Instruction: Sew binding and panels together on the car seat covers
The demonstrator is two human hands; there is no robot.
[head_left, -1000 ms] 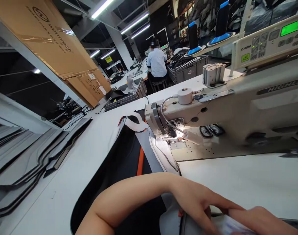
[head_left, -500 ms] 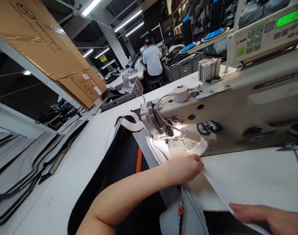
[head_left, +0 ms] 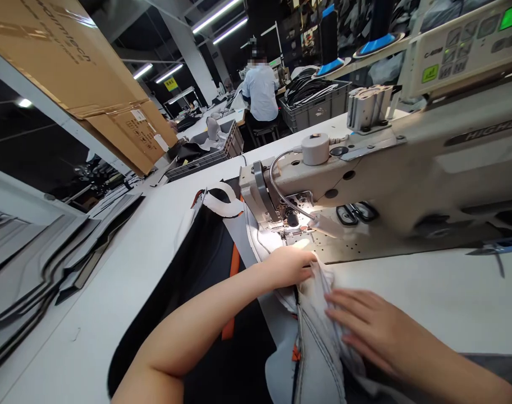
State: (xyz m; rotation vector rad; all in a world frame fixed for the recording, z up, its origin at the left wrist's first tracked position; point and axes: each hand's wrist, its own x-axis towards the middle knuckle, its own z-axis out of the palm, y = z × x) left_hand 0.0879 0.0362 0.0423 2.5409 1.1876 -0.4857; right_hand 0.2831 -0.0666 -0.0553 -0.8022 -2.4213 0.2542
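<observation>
My left hand (head_left: 290,267) is just in front of the sewing machine's lit needle area (head_left: 292,219), its fingers closed on the edge of pale fabric (head_left: 319,325). Rather blurred, my right hand (head_left: 368,320) lies against the same fabric from the right, fingers stretched out. The fabric is part of a sewn piece with stitched seams and a small orange tab (head_left: 296,353). Its dark panel (head_left: 205,269) spreads under my left forearm, crossed by an orange strip (head_left: 234,259). A white curved band (head_left: 224,207) stands at the panel's far end.
Stacked grey panels (head_left: 32,264) lie on the white table (head_left: 113,280) at left. Scissors (head_left: 357,213) rest on the machine bed; a blue-handled tool (head_left: 498,248) is at right. Behind are grey crates (head_left: 317,109), a carton (head_left: 79,73) and a seated person (head_left: 260,92).
My left hand has moved left and slightly up. My right hand has swung up and left from the long white strip onto the fabric beside it. The view has shifted slightly.
</observation>
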